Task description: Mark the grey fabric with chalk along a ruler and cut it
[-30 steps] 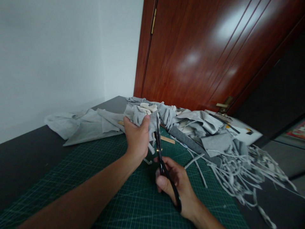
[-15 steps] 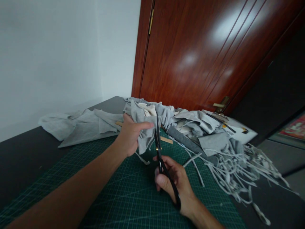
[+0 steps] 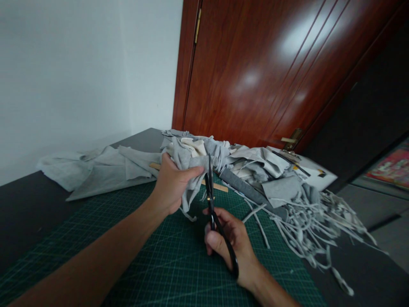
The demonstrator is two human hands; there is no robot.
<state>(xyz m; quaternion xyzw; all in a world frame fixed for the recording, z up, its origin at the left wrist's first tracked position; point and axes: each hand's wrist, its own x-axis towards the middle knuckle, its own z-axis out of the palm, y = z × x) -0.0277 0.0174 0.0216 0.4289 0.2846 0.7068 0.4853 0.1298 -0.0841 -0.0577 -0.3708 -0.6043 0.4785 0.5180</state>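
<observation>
My left hand (image 3: 172, 183) is closed on a bunched piece of grey fabric (image 3: 193, 187), thumb on top and pointing right. The fabric hangs in folds over the mat, with a thin strip dangling below. In my right hand (image 3: 228, 234) is a pair of black scissors (image 3: 210, 198), fingers and thumb through the handles. Its blades point away from me, slightly parted, at the right edge of the held fabric. Behind the blades lies a wooden ruler (image 3: 219, 186) on the green cutting mat (image 3: 153, 264), partly hidden by my left hand and the fabric.
Grey cloth (image 3: 105, 172) lies spread at the left on the dark table (image 3: 19, 204). Crumpled fabric pieces (image 3: 255, 160) are heaped along the back right, and a tangle of cut strips (image 3: 306, 230) spills over the right side. A wooden door (image 3: 243, 76) stands behind.
The view has shifted slightly, moving the scene left. The held fabric's lower part has swung and folded, showing more of the ruler. Both hands keep their grips.
</observation>
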